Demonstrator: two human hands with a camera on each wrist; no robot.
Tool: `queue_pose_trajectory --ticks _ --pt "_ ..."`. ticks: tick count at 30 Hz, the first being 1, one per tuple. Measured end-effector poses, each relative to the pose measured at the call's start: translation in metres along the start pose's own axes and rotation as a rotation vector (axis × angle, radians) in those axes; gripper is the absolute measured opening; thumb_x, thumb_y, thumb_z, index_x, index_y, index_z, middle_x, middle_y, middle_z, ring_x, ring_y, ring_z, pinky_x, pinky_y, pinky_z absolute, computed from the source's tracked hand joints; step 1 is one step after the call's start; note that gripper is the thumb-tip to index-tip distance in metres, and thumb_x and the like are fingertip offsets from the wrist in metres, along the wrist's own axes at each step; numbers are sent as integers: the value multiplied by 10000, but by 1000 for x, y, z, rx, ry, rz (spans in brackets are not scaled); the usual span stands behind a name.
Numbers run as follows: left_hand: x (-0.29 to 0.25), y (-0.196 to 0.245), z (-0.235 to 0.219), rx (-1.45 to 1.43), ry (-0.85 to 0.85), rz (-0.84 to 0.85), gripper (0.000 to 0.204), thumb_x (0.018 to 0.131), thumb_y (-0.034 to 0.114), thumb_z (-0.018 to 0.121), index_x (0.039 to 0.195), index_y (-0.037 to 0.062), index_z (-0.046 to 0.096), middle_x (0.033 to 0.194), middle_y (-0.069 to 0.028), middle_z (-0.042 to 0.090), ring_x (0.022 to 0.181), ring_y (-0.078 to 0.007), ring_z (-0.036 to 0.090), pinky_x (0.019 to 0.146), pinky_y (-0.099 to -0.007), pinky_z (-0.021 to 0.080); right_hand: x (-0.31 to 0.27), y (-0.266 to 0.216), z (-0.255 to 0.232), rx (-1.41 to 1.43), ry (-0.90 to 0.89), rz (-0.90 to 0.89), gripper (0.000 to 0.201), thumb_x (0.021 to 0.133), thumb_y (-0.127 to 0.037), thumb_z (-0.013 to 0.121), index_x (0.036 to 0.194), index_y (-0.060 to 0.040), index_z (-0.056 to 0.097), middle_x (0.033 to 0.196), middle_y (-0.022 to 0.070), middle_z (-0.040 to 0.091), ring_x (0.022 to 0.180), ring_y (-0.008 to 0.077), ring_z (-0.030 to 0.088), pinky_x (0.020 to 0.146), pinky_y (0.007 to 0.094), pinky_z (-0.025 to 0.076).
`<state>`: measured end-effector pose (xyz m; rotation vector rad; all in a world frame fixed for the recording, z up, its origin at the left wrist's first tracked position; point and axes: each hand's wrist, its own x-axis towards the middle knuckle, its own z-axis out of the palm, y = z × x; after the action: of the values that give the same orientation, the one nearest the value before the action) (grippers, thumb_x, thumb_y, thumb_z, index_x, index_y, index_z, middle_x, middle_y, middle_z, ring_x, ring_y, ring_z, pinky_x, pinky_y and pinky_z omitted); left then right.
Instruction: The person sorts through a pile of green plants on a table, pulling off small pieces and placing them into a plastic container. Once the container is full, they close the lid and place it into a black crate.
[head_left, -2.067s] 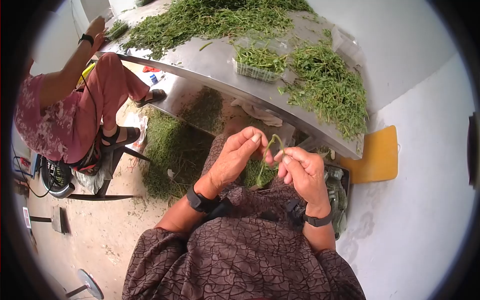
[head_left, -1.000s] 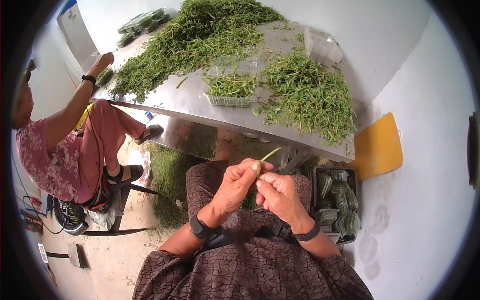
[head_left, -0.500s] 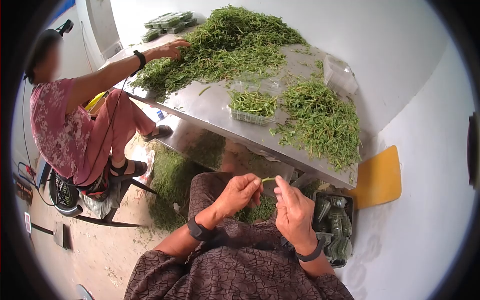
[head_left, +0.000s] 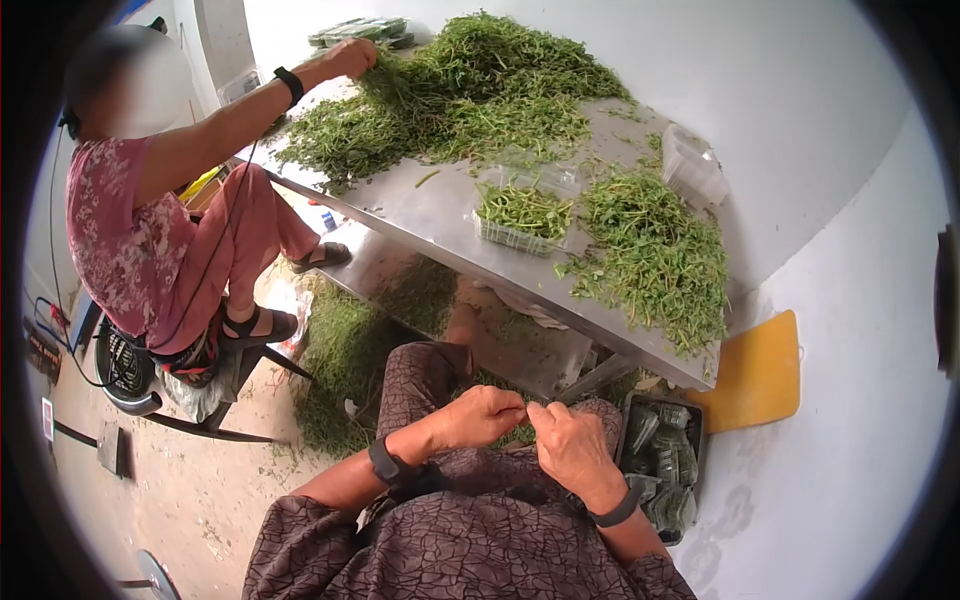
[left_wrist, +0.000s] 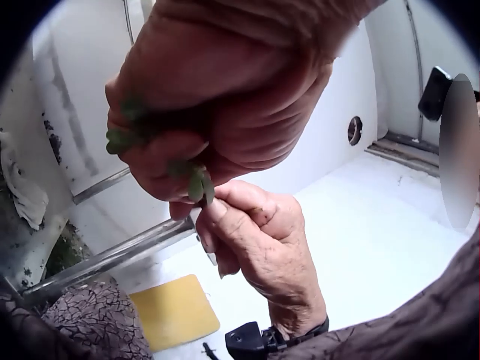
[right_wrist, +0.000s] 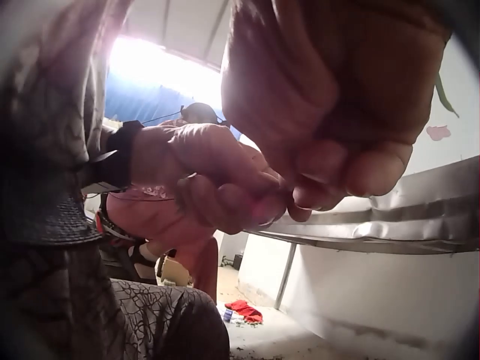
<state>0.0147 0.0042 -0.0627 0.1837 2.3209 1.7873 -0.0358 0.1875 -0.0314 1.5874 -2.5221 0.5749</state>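
Left hand (head_left: 476, 417) gripping sprig (left_wrist: 197, 186), right hand (head_left: 578, 445) closer

Green leaves (left_wrist: 198, 186) in left grip (left_wrist: 217, 97)

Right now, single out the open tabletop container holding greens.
The clear container left of the smaller heap of greens: its lid stands raised; the far packed containers look closed, and the clear stack by the wall shows no greens.

Matt-leaved sprig (left_wrist: 196, 187), smooth shiny metal table (head_left: 415, 205), glossy clear plastic tray (head_left: 515, 238), matt cloth shirt (head_left: 475, 540)
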Motion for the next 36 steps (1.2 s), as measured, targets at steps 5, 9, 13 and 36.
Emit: queue_pose_trajectory --ticks 5,9,13,36 --pt "4 1 14 381 116 196 149 891 111 529 848 -26 569 735 -181 594 674 -349 603 587 -390 473 -6 1 17 -10 17 84 68 766 -24 577 821 -2 542 624 120 558 531 279 597 490 373 475" --pt "15 22 12 267 161 409 148 921 109 506 834 -3 550 779 -140 609 686 -311 616 605 -369 487 3 6 7 431 387 285 52 801 -28 523 797 9 559 633 139 606 544 264 620 490 378 451" --pt "11 63 12 -88 -20 618 232 989 191 433 865 19 526 739 -61 578 642 -201 573 594 -320 470 3 31 1 1010 371 664 144 888 -78 515 852 22 611 646 15 578 507 79 487 479 226 378" --pt "36 38 -24 -1116 99 82 192 963 235 504 1004 72 596 768 36 541 603 -57 456 488 -166 353 54 7 -23 177 361 -103 507 830 -249 627 1224 43 499 1306 213 480 1169 381 475 1013 478 348"
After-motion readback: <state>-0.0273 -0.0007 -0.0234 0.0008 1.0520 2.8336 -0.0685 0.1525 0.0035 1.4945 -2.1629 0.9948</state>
